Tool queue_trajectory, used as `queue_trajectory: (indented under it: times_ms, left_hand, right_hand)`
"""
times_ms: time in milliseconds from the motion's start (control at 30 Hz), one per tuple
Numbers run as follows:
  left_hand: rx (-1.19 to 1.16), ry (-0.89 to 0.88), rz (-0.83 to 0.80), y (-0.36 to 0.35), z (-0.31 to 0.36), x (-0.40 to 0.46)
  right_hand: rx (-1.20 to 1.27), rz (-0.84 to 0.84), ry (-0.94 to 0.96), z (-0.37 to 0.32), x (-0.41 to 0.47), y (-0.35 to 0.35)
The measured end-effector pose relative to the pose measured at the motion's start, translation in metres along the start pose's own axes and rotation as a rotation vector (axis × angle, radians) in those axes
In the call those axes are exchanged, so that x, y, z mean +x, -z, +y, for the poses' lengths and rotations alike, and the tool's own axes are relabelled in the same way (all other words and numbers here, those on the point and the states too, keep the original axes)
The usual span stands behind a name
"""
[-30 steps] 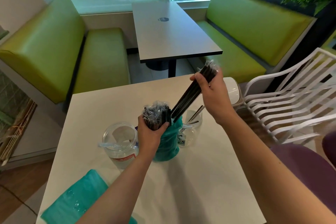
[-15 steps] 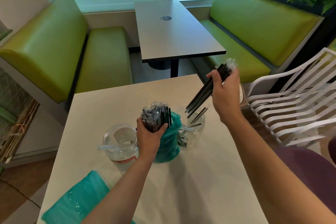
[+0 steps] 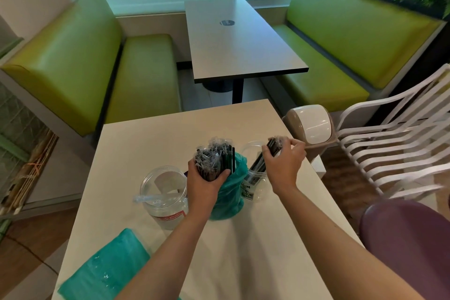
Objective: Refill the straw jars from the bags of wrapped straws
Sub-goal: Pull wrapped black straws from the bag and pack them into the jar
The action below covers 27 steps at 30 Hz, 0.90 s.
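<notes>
Right hand [image 3: 282, 168] pinches a small bunch of wrapped straws [image 3: 264, 158] into the jar [image 3: 255, 190] — left hand [image 3: 207, 182] clamps the bagged bundle [image 3: 214, 161]. Light, slippery wrappers, I'd say — best gripped near the tops

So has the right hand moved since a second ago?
Yes. The right hand has come down with its straws, from high above the right jar to its mouth, feeding them in. The jar stays on the table.

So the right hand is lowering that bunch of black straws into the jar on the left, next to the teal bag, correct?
Not quite. In the head view the right hand lowers the black straws into the right jar, beside the teal bag.
</notes>
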State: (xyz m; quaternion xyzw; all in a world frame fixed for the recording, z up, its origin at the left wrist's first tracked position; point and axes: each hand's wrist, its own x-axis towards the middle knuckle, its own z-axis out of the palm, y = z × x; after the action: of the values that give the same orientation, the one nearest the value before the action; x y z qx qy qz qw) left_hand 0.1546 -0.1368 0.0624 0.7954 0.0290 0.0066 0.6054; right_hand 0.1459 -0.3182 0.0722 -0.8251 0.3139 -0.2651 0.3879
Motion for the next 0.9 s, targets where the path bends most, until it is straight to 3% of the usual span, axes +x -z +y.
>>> queue_trajectory:
  times_ms: [200,500,733,900]
  left_hand:
    - [-0.007,0.002,-0.013,0.001,0.004,-0.001]
    - [0.016,0.003,-0.019,0.002,0.002,-0.001]
    - [0.027,0.021,-0.002,0.003,0.001,0.002]
    - [0.02,0.028,0.017,0.004,0.0,0.004]
  right_hand:
    - [0.045,-0.084,-0.073,0.006,0.007,0.002]
    - [-0.286,-0.223,-0.008,-0.006,0.032,-0.004]
    - [-0.303,-0.36,0.045,-0.022,0.047,-0.013]
    - [-0.153,-0.426,0.08,-0.028,0.049,-0.017]
